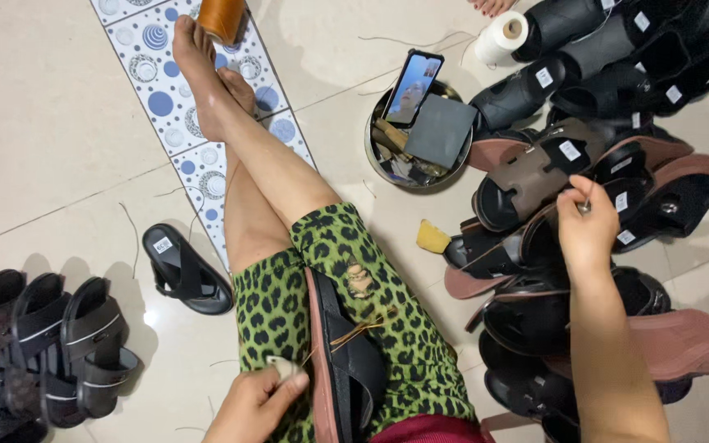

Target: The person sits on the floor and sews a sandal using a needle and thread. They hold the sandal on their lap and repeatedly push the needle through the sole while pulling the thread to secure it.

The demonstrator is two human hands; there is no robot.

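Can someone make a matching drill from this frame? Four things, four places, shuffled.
Things:
1. phone
2. white thread spool
3. single black sandal
4. yellow block

Places:
A. on the floor tile left of the legs
B. propped in the round metal tin
C. top of frame, beside the black sandal pile
D. on the floor between the leopard-print shorts and the right-hand sandal heap

Pairs: 1-B, 2-C, 3-A, 4-D
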